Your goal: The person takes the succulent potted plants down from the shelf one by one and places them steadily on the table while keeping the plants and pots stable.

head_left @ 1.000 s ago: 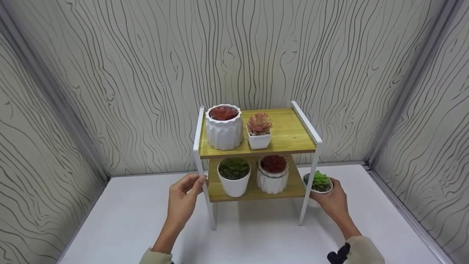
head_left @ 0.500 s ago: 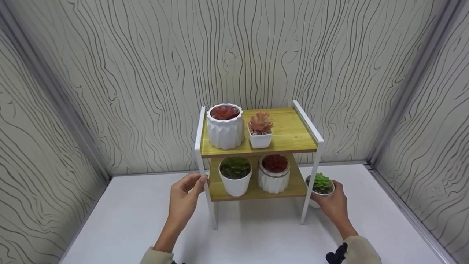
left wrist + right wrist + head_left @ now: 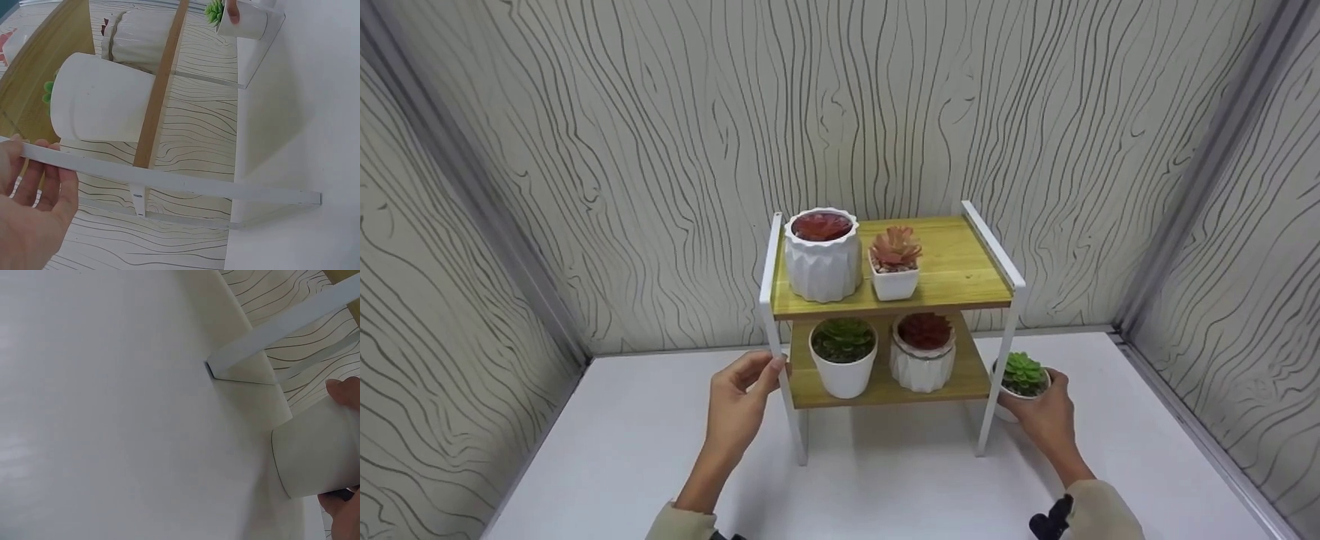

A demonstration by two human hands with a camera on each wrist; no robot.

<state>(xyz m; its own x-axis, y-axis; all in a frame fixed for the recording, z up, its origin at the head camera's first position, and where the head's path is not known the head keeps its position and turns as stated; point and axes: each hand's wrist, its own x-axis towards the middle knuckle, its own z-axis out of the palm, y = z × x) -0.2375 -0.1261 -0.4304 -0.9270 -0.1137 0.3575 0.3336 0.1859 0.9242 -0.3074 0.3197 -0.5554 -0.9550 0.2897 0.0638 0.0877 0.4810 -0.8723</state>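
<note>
A small two-tier shelf [image 3: 956, 259] with wooden boards and a white frame stands mid-table in the head view. My left hand [image 3: 739, 409] pinches its front left leg [image 3: 185, 181], thumb in front and fingers behind. To the shelf's right, my right hand [image 3: 1048, 420] grips a white pot with a bright green succulent [image 3: 1023, 371]. The right wrist view shows that pot [image 3: 315, 447] upright, its base at or very near the tabletop. On the top board sit a fluted white pot [image 3: 823, 266] with a red plant and a square pot [image 3: 896, 285] with a pink succulent.
The lower board holds a smooth white pot [image 3: 844, 375] with a dark green plant and a ribbed white pot [image 3: 922, 367] with a dark red one. Wood-grain patterned panels [image 3: 675, 150] close in the white table [image 3: 637, 442] at the back and sides.
Both hands keep their grips on the shelf leg and the potted succulent. The whole scene shifts slightly in the head view, and the succulent appears marginally farther right of the shelf leg.
</note>
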